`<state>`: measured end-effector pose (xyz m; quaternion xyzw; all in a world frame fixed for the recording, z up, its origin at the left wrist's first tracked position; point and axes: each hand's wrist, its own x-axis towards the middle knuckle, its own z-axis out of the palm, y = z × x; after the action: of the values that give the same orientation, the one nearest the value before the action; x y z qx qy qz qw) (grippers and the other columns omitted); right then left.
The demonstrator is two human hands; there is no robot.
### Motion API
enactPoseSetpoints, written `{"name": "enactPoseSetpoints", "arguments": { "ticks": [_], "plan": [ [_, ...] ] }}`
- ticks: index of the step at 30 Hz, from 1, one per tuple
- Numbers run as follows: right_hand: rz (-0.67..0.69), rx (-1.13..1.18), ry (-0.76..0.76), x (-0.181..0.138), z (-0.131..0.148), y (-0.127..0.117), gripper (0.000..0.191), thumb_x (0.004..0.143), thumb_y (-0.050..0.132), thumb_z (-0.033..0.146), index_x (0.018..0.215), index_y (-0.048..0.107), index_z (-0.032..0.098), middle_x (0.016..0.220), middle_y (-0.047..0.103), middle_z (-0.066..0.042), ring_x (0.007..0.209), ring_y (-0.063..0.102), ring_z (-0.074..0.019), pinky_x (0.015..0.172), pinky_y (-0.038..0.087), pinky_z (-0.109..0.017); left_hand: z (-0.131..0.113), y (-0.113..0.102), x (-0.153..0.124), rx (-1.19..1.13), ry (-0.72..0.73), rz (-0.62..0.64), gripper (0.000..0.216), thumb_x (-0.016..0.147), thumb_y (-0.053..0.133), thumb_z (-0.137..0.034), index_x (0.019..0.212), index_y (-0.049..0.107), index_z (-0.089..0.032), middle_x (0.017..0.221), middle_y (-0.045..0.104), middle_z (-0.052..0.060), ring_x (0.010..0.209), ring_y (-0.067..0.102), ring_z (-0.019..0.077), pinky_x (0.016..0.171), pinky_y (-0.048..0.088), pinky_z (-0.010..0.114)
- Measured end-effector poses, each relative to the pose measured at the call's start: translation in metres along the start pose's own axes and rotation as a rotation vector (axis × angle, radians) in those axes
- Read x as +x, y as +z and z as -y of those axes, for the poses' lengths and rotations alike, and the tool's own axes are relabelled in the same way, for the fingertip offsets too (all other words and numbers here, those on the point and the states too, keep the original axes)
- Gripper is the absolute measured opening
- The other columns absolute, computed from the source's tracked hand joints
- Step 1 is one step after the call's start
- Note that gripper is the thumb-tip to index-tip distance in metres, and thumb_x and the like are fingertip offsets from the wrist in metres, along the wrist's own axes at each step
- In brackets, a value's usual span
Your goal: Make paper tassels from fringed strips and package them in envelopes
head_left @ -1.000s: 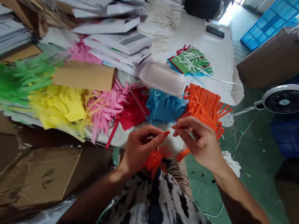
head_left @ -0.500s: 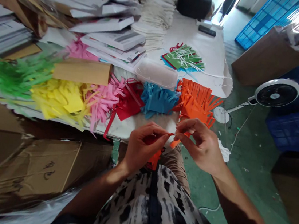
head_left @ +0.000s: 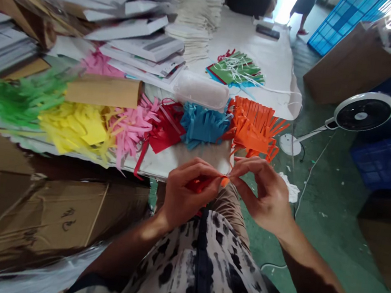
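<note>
Your two hands have closed in on each other since a second ago. The fingertips that stood slightly apart now meet, and the orange paper piece that hung below them is gathered up into your left hand. That left grip is pressed together: thumb and forefinger pinch the paper's end, and the rest sits bunched in the curled palm, likely to stop loose strips dangling. Your right hand pinches the same end from the opposite side, its spare fingers bent clear and its wrist cocked inward. Both forearms angle up from your lap. Just beyond the grip, at the bench edge, lies the orange fringed stack, with the blue fringe beside it.
</note>
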<state>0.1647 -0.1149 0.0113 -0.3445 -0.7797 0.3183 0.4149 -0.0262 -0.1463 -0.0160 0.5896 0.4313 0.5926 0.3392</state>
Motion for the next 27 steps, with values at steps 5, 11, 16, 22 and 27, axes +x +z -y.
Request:
{"name": "enactPoseSetpoints", "arguments": {
  "ticks": [5,11,16,22,27],
  "plan": [
    [-0.013,-0.001,-0.104,-0.0027,-0.0017,0.0033,0.028,0.093,0.065,0.005,0.111,0.062,0.026,0.103,0.069,-0.002,0.106,0.069,-0.0204,0.105,0.056,-0.049,-0.0025,0.0002,-0.0015,-0.037,-0.076,0.003,0.006,0.089,0.076,-0.014,0.085,0.074,-0.019,0.082,0.068,0.001,0.072,0.063,0.0115,0.061,0.047,0.024],
    [-0.033,-0.010,-0.195,-0.0035,-0.0046,0.0064,0.033,0.088,0.064,0.000,0.107,0.062,0.026,0.097,0.071,0.000,0.093,0.070,-0.0194,0.103,0.058,-0.051,-0.0028,-0.0011,-0.0031,0.012,-0.023,0.006,0.006,0.088,0.076,-0.013,0.087,0.075,-0.019,0.083,0.070,0.002,0.074,0.065,0.0119,0.063,0.049,0.024],
    [-0.004,-0.032,-0.145,-0.0040,-0.0008,0.0048,0.032,0.090,0.066,0.004,0.110,0.060,0.029,0.098,0.071,0.000,0.098,0.071,-0.0217,0.102,0.058,-0.052,-0.0016,-0.0028,-0.0041,0.113,0.107,-0.011,0.011,0.086,0.076,-0.011,0.092,0.076,-0.020,0.086,0.072,0.002,0.076,0.067,0.0119,0.068,0.054,0.025],
    [0.043,-0.019,-0.026,-0.0058,0.0028,0.0048,0.021,0.094,0.061,0.010,0.105,0.057,0.028,0.102,0.067,-0.003,0.095,0.068,-0.0213,0.094,0.059,-0.049,-0.0005,-0.0013,-0.0062,0.117,0.208,0.020,0.014,0.084,0.077,-0.011,0.094,0.075,-0.020,0.088,0.073,0.003,0.077,0.068,0.0127,0.068,0.057,0.025],
    [0.044,0.075,0.012,-0.0085,-0.0009,0.0048,0.020,0.096,0.058,0.009,0.102,0.055,0.027,0.101,0.064,-0.004,0.096,0.065,-0.0205,0.093,0.058,-0.047,0.0055,0.0011,-0.0091,0.038,0.155,0.026,0.017,0.085,0.080,-0.010,0.098,0.077,-0.020,0.091,0.074,0.004,0.081,0.071,0.0132,0.072,0.058,0.026]
  ]
}}
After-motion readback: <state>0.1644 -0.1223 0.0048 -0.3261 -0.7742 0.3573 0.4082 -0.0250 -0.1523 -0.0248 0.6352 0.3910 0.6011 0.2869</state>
